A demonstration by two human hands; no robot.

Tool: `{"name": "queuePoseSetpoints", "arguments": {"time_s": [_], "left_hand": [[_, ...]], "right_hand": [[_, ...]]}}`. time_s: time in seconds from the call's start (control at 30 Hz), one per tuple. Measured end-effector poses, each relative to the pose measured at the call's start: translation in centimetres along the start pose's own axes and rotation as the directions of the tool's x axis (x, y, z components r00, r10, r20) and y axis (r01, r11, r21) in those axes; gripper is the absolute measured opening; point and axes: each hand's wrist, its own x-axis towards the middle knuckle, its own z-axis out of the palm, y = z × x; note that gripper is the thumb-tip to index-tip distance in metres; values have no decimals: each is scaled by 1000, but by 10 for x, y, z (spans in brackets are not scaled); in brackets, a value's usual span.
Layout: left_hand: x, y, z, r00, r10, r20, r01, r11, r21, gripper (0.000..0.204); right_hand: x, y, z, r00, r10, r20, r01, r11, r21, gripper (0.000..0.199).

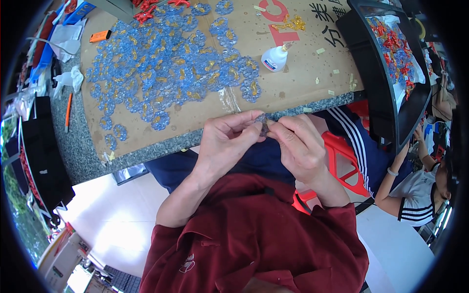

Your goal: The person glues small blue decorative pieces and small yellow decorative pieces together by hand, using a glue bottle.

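A small clear bluish piece (263,125) is held between the two hands, just beyond the fingertips of each, near the near edge of the stone table (141,152). Its left side is pinched between thumb and forefinger of the left hand (222,141); its right side is gripped by the thumb and bent fingers of the right hand (301,144). The finer details of the piece are hidden by the fingers. Ahead of the left hand and to its left, a sheet of cardboard (293,95) is covered by many clear blue scalloped pieces (168,63) with gold-coloured centres, crowded together and partly overlapping. Ahead of the right hand, a white bottle (274,59) is seen on the cardboard, with yellow pieces (296,23) lying beyond it. Far ahead of the left hand, red pieces (144,15) are placed; farther to its left, an orange pencil (68,112) is laid on the stone. To the right of the right hand, red and blue pieces (394,49) are contained in a black bin (364,58).
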Motion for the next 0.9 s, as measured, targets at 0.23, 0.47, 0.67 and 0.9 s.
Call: {"name": "queuePoseSetpoints", "arguments": {"time_s": [0.23, 0.47, 0.67, 0.9], "left_hand": [[1, -3, 0, 999, 0, -37, 0, 1000, 9, 22], [-3, 3, -6, 997, -25, -79, 28, 999, 41, 21], [5, 22, -22, 894, 384, -231, -203, 806, 556, 17], [16, 41, -15, 675, 730, -103, -286, 388, 876, 13]], "right_hand": [[-4, 2, 6, 1000, 14, -24, -14, 1000, 18, 28], [1, -1, 6, 998, 65, -9, -64, 995, 75, 27], [13, 5, 0, 951, 307, -36, -303, 948, 97, 25], [46, 23, 6, 843, 505, -185, -494, 863, 105, 39]]}}
